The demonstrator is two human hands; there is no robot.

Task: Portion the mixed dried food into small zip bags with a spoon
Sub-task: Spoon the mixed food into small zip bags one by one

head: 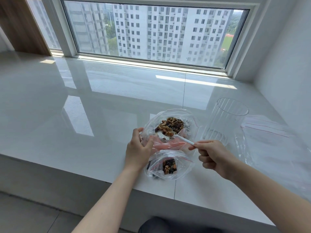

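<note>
A large clear bag (191, 120) lies open on the white counter, holding mixed nuts and dried fruit (170, 126). My left hand (137, 150) grips the bag's near left rim and holds its mouth open. My right hand (213, 156) pinches the handle end of a white plastic spoon (178, 138), whose bowl sits inside the bag among the nuts with a few pieces on it. Just in front, near the counter edge, a small zip bag (170, 165) with a red seal line lies holding a small portion of the mix.
A tall ribbed clear cup (225, 121) stands right of the large bag. Flat spare zip bags (265, 130) with red lines lie further right by the wall. The counter (84, 106) runs back to a window; its front edge is close to the small bag.
</note>
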